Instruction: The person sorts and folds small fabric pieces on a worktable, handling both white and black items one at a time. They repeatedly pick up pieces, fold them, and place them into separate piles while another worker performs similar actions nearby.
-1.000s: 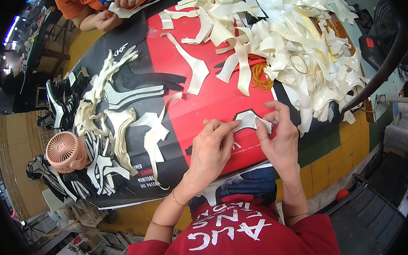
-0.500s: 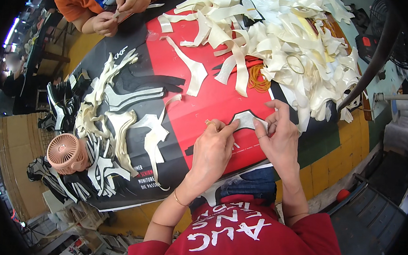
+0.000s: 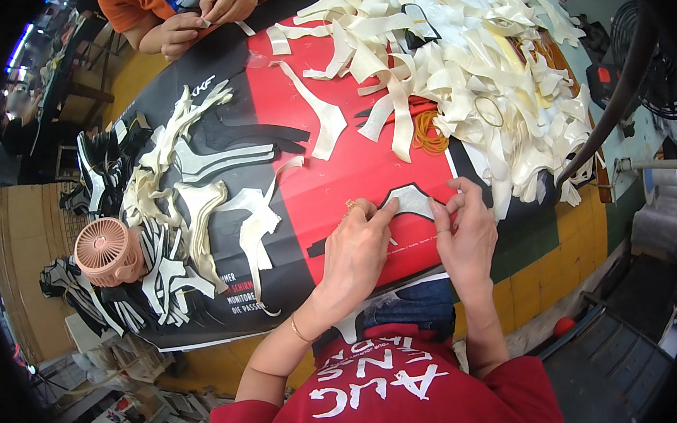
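Observation:
A small curved white fabric piece with black edging [image 3: 412, 200] is held just over the red part of the table cover. My left hand [image 3: 354, 245] is closed on its left end, thumb and index finger pinched together. At the opposite end, my right hand [image 3: 469, 236] pinches the edge between thumb and bent fingers. Part of that end is hidden behind the fingers. Beyond my hands, a long cream cut piece [image 3: 328, 125] lies flat on the red surface.
A large heap of cream strips [image 3: 508, 105] covers the far right, beside orange rubber bands [image 3: 430, 133] and red-handled scissors [image 3: 418, 106]. Stacked cream pieces [image 3: 203, 211], black-and-white pieces [image 3: 168, 279] and a pink fan [image 3: 107, 252] stand left. A co-worker's hands [image 3: 211, 14] work across the table.
My right thumb has shifted to the right, and the white flap seen under it no longer shows. My left hand has barely moved. The co-worker's hands have shifted slightly.

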Demonstrator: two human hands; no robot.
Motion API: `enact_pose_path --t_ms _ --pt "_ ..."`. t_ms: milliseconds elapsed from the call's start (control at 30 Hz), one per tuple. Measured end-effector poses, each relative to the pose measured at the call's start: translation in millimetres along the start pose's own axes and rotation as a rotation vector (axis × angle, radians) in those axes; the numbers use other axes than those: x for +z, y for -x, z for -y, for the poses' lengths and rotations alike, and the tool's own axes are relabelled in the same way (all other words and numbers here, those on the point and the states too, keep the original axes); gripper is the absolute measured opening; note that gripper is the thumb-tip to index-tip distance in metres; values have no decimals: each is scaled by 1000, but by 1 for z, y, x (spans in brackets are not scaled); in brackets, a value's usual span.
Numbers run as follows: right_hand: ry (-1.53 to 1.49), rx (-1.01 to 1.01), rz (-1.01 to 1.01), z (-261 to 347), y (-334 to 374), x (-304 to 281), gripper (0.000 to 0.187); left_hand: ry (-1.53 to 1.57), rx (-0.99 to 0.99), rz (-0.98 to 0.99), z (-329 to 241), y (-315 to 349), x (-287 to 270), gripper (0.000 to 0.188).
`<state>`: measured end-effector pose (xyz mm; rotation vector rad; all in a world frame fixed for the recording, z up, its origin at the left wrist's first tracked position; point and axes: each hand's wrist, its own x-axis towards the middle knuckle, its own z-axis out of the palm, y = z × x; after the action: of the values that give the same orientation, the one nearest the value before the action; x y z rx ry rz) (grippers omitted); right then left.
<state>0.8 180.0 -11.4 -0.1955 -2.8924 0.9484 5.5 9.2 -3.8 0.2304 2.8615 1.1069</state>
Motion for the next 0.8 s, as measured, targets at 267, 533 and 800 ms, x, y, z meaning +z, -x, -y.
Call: enact_pose_path --t_ms 267,533,800 --pt "62 -494 -88 5 11 11 40 24 35 -40 3 1 2 29" --pt "157 -601 233 7 12 20 54 536 -246 -60 20 24 -26 23" --pt "218 -631 224 4 14 22 47 622 -514 -101 34 48 -41 19"
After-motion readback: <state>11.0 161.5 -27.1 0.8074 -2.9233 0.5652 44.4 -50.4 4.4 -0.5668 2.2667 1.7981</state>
